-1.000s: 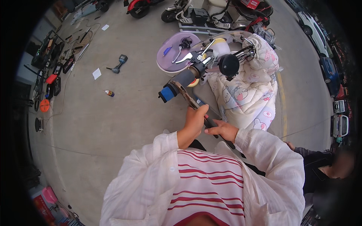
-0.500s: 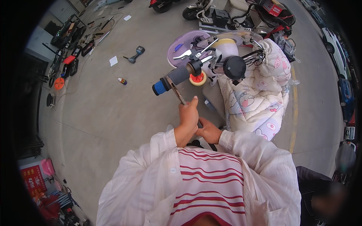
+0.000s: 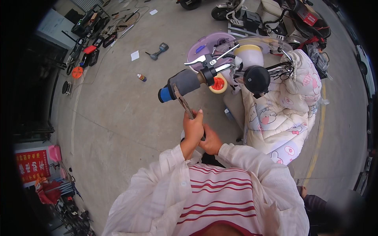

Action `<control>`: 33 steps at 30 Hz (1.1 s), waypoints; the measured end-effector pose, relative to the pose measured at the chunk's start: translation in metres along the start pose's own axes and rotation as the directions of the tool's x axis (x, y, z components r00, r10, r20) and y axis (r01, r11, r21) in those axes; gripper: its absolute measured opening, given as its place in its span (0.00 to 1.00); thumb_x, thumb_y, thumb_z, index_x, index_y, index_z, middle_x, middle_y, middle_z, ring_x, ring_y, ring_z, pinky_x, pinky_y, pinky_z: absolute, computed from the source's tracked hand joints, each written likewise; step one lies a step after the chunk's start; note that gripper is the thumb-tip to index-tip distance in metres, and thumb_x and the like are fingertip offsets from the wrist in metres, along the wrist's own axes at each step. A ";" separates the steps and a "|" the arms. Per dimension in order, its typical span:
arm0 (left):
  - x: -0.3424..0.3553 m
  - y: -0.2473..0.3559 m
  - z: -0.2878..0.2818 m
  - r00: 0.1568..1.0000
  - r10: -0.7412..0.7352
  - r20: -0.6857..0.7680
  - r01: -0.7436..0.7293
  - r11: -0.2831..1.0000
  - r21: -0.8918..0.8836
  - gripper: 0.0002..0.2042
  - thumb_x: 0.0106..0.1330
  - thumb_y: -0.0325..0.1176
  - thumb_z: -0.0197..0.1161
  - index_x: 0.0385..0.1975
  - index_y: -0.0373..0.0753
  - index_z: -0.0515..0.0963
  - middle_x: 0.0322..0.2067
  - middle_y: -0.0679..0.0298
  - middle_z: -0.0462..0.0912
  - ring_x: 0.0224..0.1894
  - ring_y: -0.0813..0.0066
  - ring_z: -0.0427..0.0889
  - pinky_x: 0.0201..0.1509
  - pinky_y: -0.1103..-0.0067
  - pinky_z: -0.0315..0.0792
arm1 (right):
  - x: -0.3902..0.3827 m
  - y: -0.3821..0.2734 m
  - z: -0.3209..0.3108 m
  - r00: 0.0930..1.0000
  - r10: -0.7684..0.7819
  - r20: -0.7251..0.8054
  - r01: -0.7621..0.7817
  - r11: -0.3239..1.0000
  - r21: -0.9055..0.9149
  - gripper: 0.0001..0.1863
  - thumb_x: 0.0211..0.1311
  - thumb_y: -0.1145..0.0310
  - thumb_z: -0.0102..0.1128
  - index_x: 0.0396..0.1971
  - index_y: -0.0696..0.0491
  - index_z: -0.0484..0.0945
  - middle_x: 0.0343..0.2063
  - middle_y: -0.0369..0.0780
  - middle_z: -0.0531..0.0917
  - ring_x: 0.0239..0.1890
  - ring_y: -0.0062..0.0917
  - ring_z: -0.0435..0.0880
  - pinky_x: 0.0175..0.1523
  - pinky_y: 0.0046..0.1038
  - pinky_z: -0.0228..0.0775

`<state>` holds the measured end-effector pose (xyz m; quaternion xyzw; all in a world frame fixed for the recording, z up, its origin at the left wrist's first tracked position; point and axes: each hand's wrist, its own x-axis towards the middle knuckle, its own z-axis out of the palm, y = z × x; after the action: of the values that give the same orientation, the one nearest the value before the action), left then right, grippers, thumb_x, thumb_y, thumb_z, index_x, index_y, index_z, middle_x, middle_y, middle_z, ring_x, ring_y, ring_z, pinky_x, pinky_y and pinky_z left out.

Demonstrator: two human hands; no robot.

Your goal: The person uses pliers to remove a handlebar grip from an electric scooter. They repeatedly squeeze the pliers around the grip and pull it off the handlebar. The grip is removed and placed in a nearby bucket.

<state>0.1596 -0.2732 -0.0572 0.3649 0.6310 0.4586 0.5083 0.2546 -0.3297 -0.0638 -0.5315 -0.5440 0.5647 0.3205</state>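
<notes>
One left grip (image 3: 193, 129), one right grip (image 3: 212, 141), both closed around a rusty tool (image 3: 184, 103).

Our left grip (image 3: 193, 128) and right grip (image 3: 212, 141) hide much of the tool (image 3: 182, 102). We find the bottle (image 3: 141, 78) too small to read, a co-worker (image 3: 318, 203) partly blurred, a wheel (image 3: 190, 4) cut off above.

left grip (image 3: 193, 128) + right grip (image 3: 212, 141): around rusty tool (image 3: 184, 103) | tool: at grey handlebar sleeve (image 3: 188, 80)

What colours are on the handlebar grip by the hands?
The handlebar grip is dark grey, with a blue band near its outer end; the head view shows it.
</notes>
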 end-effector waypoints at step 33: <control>0.015 -0.009 -0.005 0.977 0.212 0.011 -0.212 0.975 0.065 0.09 0.65 0.31 0.62 0.33 0.37 0.68 0.26 0.69 0.70 0.30 0.80 0.67 0.36 0.80 0.65 | 0.053 0.038 0.014 0.963 -0.271 0.004 0.265 0.943 0.203 0.42 0.53 0.62 0.68 0.65 0.57 0.57 0.63 0.49 0.66 0.65 0.37 0.67 0.66 0.33 0.58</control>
<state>0.1515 -0.2629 -0.0696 0.4474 0.6024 0.4885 0.4454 0.2369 -0.2912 -0.1157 -0.4083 -0.5565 0.5764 0.4374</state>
